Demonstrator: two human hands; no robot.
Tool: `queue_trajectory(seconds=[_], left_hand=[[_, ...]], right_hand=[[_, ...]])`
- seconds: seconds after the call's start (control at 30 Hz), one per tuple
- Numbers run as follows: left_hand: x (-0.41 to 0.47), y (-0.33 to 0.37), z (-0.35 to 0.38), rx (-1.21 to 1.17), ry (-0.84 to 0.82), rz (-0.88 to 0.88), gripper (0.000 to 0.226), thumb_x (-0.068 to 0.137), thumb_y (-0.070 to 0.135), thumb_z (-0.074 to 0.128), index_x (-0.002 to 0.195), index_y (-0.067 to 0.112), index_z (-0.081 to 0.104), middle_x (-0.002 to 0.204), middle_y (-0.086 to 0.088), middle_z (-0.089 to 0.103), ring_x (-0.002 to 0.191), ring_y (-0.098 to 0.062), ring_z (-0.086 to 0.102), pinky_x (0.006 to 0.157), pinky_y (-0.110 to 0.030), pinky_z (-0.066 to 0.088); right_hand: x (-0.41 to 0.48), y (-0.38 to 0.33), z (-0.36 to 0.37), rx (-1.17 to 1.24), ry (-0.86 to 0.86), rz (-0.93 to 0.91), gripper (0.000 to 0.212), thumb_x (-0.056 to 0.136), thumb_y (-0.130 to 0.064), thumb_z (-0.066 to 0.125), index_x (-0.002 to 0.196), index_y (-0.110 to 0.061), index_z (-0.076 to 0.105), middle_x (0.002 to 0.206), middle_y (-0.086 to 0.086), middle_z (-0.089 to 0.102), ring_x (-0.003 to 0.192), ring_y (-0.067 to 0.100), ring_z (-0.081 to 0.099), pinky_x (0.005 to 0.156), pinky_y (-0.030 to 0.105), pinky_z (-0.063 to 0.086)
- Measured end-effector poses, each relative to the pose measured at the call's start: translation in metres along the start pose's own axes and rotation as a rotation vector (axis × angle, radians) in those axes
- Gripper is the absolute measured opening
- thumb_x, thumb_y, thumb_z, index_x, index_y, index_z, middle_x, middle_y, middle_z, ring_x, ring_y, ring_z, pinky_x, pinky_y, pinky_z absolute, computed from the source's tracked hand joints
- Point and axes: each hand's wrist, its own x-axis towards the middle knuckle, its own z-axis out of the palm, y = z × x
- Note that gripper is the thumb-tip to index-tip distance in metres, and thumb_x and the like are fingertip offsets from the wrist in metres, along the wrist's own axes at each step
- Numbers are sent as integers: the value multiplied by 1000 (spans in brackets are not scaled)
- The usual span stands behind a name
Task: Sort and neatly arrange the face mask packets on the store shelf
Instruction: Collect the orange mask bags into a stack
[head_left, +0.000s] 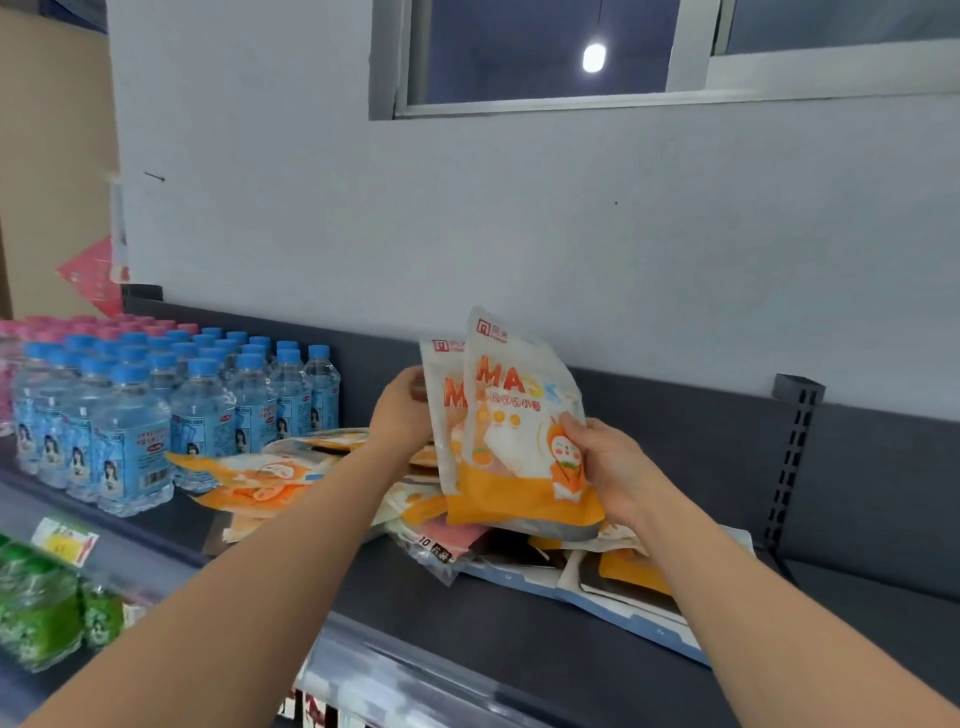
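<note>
While the left hand (402, 410) and right hand (608, 467) pinch two upright mask packets (519, 431), square their edges first; avoid the loose pile (260, 473).

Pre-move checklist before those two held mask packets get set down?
1. Right hand grips front packet: ok.
2. Left hand holds rear packet by its edge: ok.
3. Both packets squared up: not ok, rear one sticks out left.
4. Rear packet same type: cannot tell, mostly covered.
5. Pile sorted: not ok, packets lie crossed.
6. Bare shelf right of pile: ok.
</note>
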Motion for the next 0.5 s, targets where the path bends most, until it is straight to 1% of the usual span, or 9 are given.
queue_trajectory(seconds=[0.03, 0.07, 0.1, 0.13, 0.17, 0.23, 0.33, 0.4, 0.5], left_hand=[[7, -10, -5, 231, 10, 26, 44, 90, 1, 49, 130, 16, 55, 124, -6, 63, 112, -23, 60, 95, -37, 50], [11, -19, -10, 403, -20, 14, 56, 87, -2, 46, 139, 19, 48, 138, -5, 54, 124, -24, 52, 102, -37, 45], [12, -27, -13, 545, -64, -12, 59, 86, 1, 44, 142, 21, 45, 145, -4, 48, 130, -25, 47, 106, -37, 39], [13, -34, -14, 672, -119, -28, 57, 87, 8, 43, 143, 23, 44, 147, -3, 45, 132, -25, 45, 110, -43, 34], [13, -38, -15, 770, -166, -50, 53, 90, 18, 44, 142, 25, 44, 146, -3, 46, 131, -26, 45, 112, -47, 31], [15, -46, -17, 875, -228, -59, 53, 90, 35, 47, 142, 27, 44, 146, -3, 46, 131, -27, 45, 111, -46, 32], [18, -53, -23, 987, -315, 48, 68, 82, 54, 59, 142, 29, 42, 143, -1, 41, 127, -25, 44, 105, -44, 38], [18, -56, -28, 1033, -283, 119, 61, 79, 61, 61, 131, 31, 52, 131, 3, 45, 119, -21, 49, 99, -41, 43], [15, -57, -29, 1118, -135, 297, 33, 89, 53, 55, 112, 31, 65, 124, 10, 53, 109, -15, 55, 89, -36, 46]], right_hand=[[2, -1, -3, 6, 53, -19, 42, 86, -19, 70, 124, -7, 55, 113, 16, 72, 102, 34, 70, 83, 50, 57], [5, -2, -6, 9, 93, -31, 36, 88, -18, 68, 121, -8, 57, 110, 16, 73, 100, 34, 71, 82, 50, 58], [8, -3, -9, 8, 123, -36, 32, 90, -17, 68, 119, -8, 59, 108, 15, 74, 98, 33, 71, 82, 50, 58], [12, -2, -12, 3, 160, -38, 30, 90, -18, 67, 118, -8, 60, 107, 15, 74, 97, 33, 72, 84, 51, 57], [16, -3, -15, 0, 195, -42, 29, 90, -19, 68, 117, -8, 62, 106, 15, 75, 97, 34, 72, 87, 53, 56], [24, -4, -18, -6, 264, -56, 30, 90, -21, 69, 117, -9, 63, 105, 14, 75, 95, 34, 72, 90, 56, 55], [32, -7, -15, -31, 328, -84, 33, 88, -24, 71, 118, -11, 64, 104, 11, 75, 94, 33, 73, 88, 55, 56], [35, -8, -11, -37, 352, -103, 33, 88, -25, 71, 118, -13, 64, 104, 9, 74, 94, 31, 73, 88, 53, 56], [35, -12, -5, -73, 404, -149, 29, 90, -25, 69, 117, -16, 64, 105, 6, 73, 94, 27, 71, 89, 49, 57]])
